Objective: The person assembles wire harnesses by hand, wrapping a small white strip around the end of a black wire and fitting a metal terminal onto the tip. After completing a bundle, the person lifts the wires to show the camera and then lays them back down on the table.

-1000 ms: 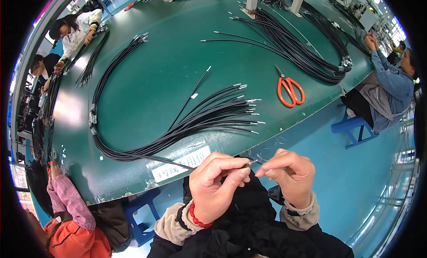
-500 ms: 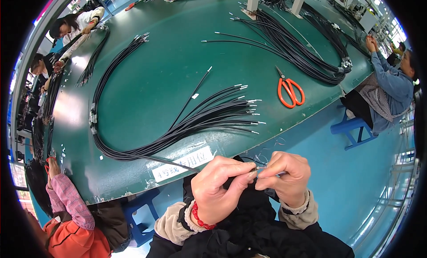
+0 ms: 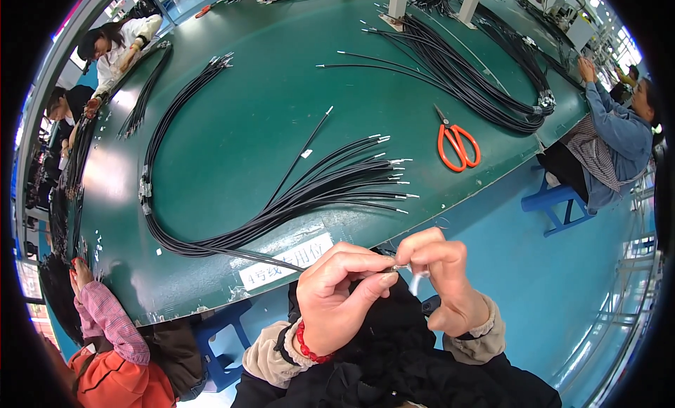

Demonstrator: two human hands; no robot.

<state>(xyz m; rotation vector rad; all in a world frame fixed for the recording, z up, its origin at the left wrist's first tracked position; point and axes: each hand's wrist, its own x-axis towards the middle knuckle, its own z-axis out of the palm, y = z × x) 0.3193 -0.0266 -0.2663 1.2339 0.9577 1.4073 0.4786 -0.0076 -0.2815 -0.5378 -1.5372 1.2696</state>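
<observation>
My left hand [image 3: 339,295] is closed, its thumb and fingertips pinching the end of a black cable [image 3: 278,261] that comes off the bundle on the table. At that same tip is my right hand [image 3: 444,271], its fingers curled and the thumb lower down, apart from the fingertips. Below its fingers shows a small whitish strip [image 3: 415,283], blurred by motion. What exactly the right fingers grip is partly hidden. The cable bundle [image 3: 232,240] curves in a U across the green table [image 3: 281,91], with bare pale ends fanned out toward the right.
Orange-handled scissors [image 3: 458,144] lie to the right of the bundle. More black cables [image 3: 464,88] are at the far right, near white posts. A white label [image 3: 288,262] is on the near edge. Co-workers sit left and right; a blue stool [image 3: 555,207] stands at right.
My right hand has opened its thumb away from the cable tip and turned upward, and the whitish strip now shows below its fingers. My left hand has shifted slightly left, still pinching the cable.
</observation>
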